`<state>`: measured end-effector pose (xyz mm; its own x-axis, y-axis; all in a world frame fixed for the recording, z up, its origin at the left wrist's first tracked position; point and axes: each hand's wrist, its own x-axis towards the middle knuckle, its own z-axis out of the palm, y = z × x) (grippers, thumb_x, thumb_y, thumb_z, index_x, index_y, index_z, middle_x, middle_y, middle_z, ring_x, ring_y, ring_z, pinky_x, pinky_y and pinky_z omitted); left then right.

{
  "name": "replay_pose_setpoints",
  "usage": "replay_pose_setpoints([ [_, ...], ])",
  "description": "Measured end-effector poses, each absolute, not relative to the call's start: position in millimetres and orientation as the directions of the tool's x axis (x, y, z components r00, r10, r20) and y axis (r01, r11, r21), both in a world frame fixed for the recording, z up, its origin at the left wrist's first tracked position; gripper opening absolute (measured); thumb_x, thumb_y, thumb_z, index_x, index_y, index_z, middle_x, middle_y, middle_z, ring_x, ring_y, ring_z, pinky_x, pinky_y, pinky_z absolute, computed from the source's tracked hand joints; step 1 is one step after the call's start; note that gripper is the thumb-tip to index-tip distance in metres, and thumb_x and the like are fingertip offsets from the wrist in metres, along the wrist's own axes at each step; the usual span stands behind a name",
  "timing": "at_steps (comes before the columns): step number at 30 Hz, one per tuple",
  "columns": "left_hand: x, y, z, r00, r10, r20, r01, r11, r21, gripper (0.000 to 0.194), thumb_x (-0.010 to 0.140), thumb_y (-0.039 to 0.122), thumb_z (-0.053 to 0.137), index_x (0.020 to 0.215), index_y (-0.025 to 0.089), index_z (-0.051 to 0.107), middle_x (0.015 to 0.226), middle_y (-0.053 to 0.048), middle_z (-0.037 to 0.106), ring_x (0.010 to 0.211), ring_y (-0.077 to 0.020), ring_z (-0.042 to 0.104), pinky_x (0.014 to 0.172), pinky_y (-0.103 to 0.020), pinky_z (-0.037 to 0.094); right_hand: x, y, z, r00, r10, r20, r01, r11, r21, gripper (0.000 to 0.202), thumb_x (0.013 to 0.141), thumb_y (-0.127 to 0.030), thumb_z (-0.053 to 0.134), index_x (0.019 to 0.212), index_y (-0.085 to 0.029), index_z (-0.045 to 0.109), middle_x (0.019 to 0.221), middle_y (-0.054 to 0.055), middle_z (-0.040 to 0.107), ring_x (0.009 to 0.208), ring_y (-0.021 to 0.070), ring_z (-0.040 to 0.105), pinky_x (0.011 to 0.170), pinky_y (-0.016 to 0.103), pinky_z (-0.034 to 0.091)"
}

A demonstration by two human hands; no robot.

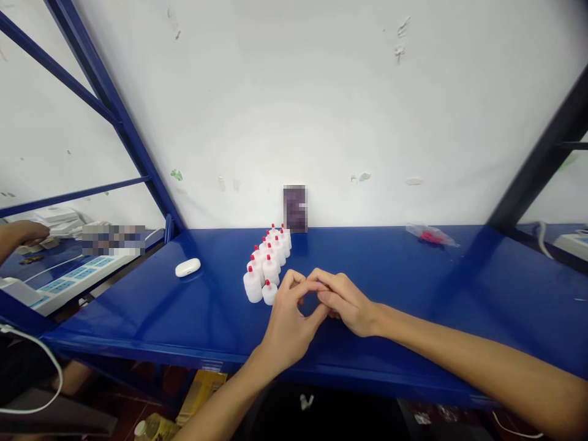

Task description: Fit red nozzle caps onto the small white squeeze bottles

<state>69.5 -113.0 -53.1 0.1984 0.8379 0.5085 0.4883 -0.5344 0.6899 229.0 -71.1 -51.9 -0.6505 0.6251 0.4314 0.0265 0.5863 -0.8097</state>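
Note:
My left hand [291,321] and my right hand [351,303] meet above the front part of the blue table. Their fingertips press together, thumbs and index fingers bent into a ring. Anything pinched between them is hidden or too small to make out. Just left of my left hand, a short white bottle [270,294] with a red tip sits low on the tabletop. Behind it, several white squeeze bottles [271,269] with red-capped nozzles stand upright in two close rows running toward the wall.
The blue table [390,361] backs onto a white wall. A white earbud case [188,267] lies at left. At the back right is a clear plastic bag [432,236] with red pieces. A blurred dark rectangle [295,209] leans on the wall. Another person's hand [25,233] shows far left.

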Motion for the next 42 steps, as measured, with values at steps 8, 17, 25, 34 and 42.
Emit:
replay_pose_setpoints([
  [8,47,-116,-31,0.191,0.766,0.613,0.604,-0.584,0.542,0.010,0.093,0.025,0.056,0.096,0.021,0.064,0.091,-0.003,0.054,0.078,-0.0146,0.051,0.072,-0.028,0.044,227,-58,-56,-0.608,0.679,0.412,0.039,0.543,-0.839,0.036,0.096,-0.053,0.043,0.106,-0.019,0.051,0.058,-0.007,0.046,0.049,0.0110,0.043,0.050,0.023,0.035],
  [17,-24,-97,-7,0.194,0.625,0.756,0.894,-0.430,0.126,0.016,0.090,0.037,0.063,0.095,0.025,0.073,0.089,-0.004,0.055,0.084,-0.0200,0.048,0.076,-0.034,0.043,227,-48,-58,-0.512,0.772,0.377,0.258,0.557,-0.789,0.030,0.094,-0.036,0.050,0.072,-0.017,0.059,0.055,-0.005,0.045,0.050,0.0096,0.037,0.049,0.023,0.029],
  [25,-21,-88,-16,0.292,0.678,0.675,0.876,-0.472,0.095,0.018,0.091,0.036,0.061,0.088,0.024,0.075,0.094,-0.007,0.057,0.091,-0.0232,0.045,0.081,-0.037,0.043,222,-49,-60,-0.475,0.795,0.377,0.346,0.563,-0.751,0.029,0.090,-0.033,0.053,0.068,-0.017,0.062,0.049,-0.006,0.042,0.046,0.0088,0.033,0.048,0.023,0.028],
  [34,-21,-92,-12,0.239,0.617,0.750,0.862,-0.491,0.129,0.016,0.089,0.031,0.062,0.087,0.019,0.071,0.089,-0.005,0.055,0.082,-0.0186,0.051,0.074,-0.032,0.043,225,-42,-63,-0.419,0.811,0.409,0.380,0.566,-0.732,0.032,0.088,-0.038,0.057,0.063,-0.017,0.057,0.049,-0.006,0.044,0.046,0.0090,0.037,0.049,0.023,0.030],
  [42,25,-109,-26,0.395,0.808,0.436,0.757,-0.556,0.343,0.019,0.096,0.024,0.051,0.097,0.021,0.070,0.083,-0.002,0.060,0.070,-0.0128,0.057,0.067,-0.025,0.047,232,-39,-63,-0.272,0.817,0.508,0.553,0.565,-0.613,0.021,0.074,-0.035,0.069,0.065,-0.019,0.059,0.047,-0.007,0.045,0.044,0.0097,0.040,0.050,0.025,0.029],
])
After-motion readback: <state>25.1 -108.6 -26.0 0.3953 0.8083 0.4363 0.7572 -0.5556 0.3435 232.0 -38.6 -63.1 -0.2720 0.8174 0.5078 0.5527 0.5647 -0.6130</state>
